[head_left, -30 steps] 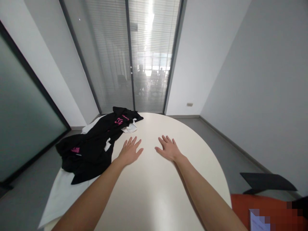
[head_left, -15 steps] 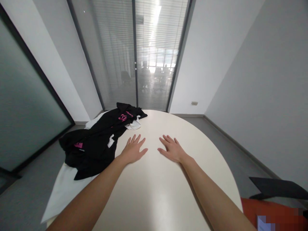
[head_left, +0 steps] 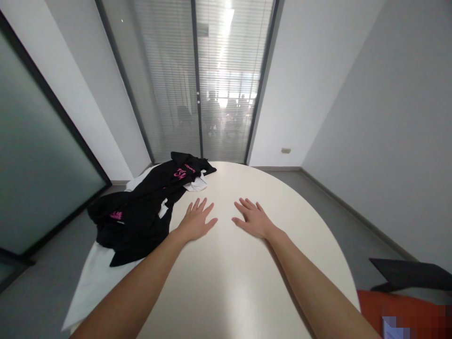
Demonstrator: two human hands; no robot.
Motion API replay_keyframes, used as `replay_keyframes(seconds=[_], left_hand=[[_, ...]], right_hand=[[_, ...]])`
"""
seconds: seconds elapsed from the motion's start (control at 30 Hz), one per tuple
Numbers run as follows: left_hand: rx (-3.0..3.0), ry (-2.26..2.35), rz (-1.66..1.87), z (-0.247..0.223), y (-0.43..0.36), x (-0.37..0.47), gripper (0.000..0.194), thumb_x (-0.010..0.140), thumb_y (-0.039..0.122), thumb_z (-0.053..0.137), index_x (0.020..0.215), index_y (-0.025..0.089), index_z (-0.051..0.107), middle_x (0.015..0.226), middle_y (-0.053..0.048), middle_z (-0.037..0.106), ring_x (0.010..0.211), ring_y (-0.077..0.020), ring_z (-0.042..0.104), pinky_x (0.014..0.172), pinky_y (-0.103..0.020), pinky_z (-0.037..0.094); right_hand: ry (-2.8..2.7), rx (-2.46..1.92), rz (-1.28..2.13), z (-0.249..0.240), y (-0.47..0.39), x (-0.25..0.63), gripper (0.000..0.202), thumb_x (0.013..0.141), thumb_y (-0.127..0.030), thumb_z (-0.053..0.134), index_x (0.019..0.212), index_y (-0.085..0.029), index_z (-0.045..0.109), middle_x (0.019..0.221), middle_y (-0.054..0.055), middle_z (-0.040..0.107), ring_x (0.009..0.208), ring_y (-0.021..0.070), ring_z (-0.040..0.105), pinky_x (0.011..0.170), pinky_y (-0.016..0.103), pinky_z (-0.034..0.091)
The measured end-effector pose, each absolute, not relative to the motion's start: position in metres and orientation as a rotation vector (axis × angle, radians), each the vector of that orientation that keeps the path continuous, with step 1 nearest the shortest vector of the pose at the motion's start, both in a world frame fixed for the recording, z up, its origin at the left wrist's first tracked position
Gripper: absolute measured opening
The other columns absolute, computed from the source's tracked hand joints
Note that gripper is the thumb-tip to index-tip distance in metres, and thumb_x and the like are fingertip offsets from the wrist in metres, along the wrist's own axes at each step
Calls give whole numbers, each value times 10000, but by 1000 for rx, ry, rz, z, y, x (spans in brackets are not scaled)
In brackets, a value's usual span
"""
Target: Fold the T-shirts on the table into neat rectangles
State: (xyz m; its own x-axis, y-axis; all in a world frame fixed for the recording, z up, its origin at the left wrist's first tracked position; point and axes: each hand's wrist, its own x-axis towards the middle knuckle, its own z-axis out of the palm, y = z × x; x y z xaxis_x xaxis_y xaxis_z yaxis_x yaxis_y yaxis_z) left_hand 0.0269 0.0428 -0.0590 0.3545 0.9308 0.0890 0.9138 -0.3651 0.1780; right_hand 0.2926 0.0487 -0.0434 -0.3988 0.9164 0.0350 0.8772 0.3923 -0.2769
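Note:
My left hand [head_left: 195, 222] lies palm down on the white tabletop [head_left: 226, 273], fingers spread and holding nothing. Across from it, my right hand [head_left: 253, 219] rests flat on the same surface, also with its fingers apart. A gap of bare tabletop separates the two thumbs. To the left of my left hand lies a crumpled heap of black clothing [head_left: 141, 212] with pink printing and small white patches. White cloth [head_left: 95, 278] shows beneath the heap and spreads toward the table's left edge, partly hidden by my left forearm.
The table's rounded edge curves along the right. A chair with a red seat [head_left: 370, 303] and a black backrest [head_left: 413, 274] stands at the lower right. Glass panels with blinds [head_left: 226, 127] rise beyond the table, and a frosted glass panel [head_left: 38, 132] stands at left.
Both hands stay flat in the same places on the table. Only the camera view has shifted very slightly.

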Motion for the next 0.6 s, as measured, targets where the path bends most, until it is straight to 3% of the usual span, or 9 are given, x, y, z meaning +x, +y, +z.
replay_keyframes(seconds=[0.6], left_hand=[[2494, 1718, 252, -53, 40, 28, 672, 966, 595, 361, 1525, 223, 381, 1633, -137, 225, 1507, -369, 138, 1193, -548, 160]], right_hand=[[-2450, -1602, 333, -44, 50, 293, 792, 920, -702, 383, 1547, -221, 350, 1629, 108, 228, 1510, 322, 160, 1200, 565, 90]])
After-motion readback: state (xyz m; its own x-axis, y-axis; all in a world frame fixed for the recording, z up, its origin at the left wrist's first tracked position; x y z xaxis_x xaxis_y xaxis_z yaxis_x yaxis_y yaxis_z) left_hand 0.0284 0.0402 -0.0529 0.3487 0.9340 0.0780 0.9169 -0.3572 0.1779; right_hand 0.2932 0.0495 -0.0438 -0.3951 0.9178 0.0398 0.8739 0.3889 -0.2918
